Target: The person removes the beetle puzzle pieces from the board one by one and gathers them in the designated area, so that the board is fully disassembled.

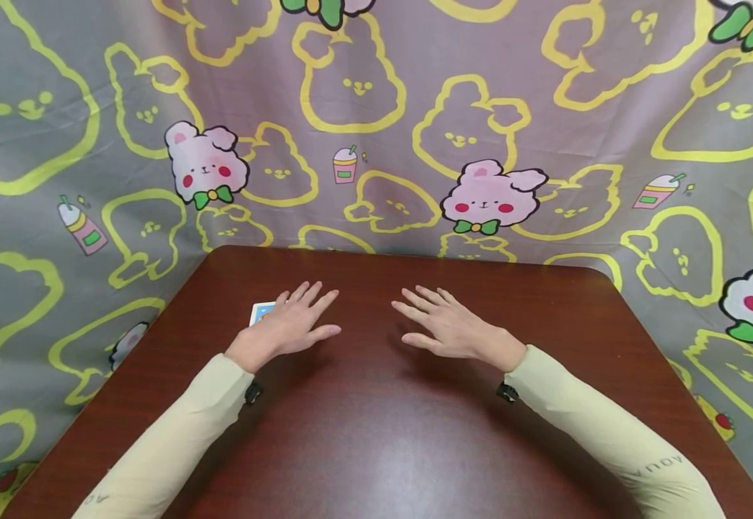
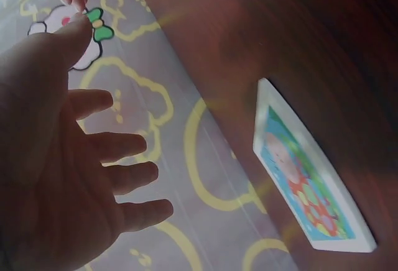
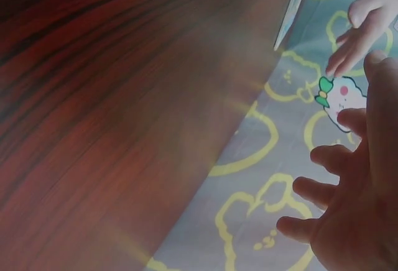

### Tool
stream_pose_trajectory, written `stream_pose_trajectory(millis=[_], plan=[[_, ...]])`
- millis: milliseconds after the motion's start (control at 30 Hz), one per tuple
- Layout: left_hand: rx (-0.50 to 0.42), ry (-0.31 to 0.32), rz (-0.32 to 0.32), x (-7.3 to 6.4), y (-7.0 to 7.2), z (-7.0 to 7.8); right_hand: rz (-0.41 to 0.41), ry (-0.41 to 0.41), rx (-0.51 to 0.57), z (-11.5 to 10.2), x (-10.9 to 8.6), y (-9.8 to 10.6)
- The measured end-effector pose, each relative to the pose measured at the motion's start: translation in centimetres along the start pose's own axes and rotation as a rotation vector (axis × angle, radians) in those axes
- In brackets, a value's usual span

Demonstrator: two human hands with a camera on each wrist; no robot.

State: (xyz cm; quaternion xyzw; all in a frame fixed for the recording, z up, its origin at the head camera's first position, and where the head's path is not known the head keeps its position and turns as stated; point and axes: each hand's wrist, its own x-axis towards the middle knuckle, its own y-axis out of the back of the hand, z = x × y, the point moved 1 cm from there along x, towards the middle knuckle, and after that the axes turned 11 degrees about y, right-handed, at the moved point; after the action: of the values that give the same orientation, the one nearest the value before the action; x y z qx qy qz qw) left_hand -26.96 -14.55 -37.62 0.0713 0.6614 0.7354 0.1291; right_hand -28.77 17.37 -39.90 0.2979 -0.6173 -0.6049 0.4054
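So I've got both hands out over this reddish-brown table (image 1: 376,425), palms down, and neither one has hold of anything. My left hand (image 1: 283,328), left of centre in the head view, has its fingers straight and fanned well apart with the thumb out to the side; my right hand (image 1: 444,326), right of centre, pretty much mirrors it. Shadows on the wood look offset from both, so I'd guess I'm hovering rather than leaning, which would explain why the fingers look so loose: no weight on them. The one thing I'm near is the white-edged picture card (image 1: 260,311), poking out at the upper left of my left hand. Most of it's hidden there simply because that hand sits between it and the head camera. The left wrist view has it whole at lower right, apart from my fingers, and it seems to lie flat, picture side up, so nothing needs to prop it. My right hand is well away from it, over on the other side. The patterned cloth (image 1: 383,155) filling the top of the head view is probably just hung as a backdrop.
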Motion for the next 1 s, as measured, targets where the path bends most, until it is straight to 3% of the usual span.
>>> stream_pose_trajectory(millis=[433,767,1000], plan=[[-0.05,0.116,-0.007,-0.6,-0.6,-3.6,-0.019,0.003,0.05,-1.0,2.9,-1.1],[-0.119,0.267,-0.108,-0.3,-0.8,-7.2,-0.044,0.001,0.079,-1.9,5.2,-1.9],[-0.157,0.325,-0.15,-0.3,-0.8,-8.8,-0.068,-0.03,0.112,-2.2,6.2,-1.8]])
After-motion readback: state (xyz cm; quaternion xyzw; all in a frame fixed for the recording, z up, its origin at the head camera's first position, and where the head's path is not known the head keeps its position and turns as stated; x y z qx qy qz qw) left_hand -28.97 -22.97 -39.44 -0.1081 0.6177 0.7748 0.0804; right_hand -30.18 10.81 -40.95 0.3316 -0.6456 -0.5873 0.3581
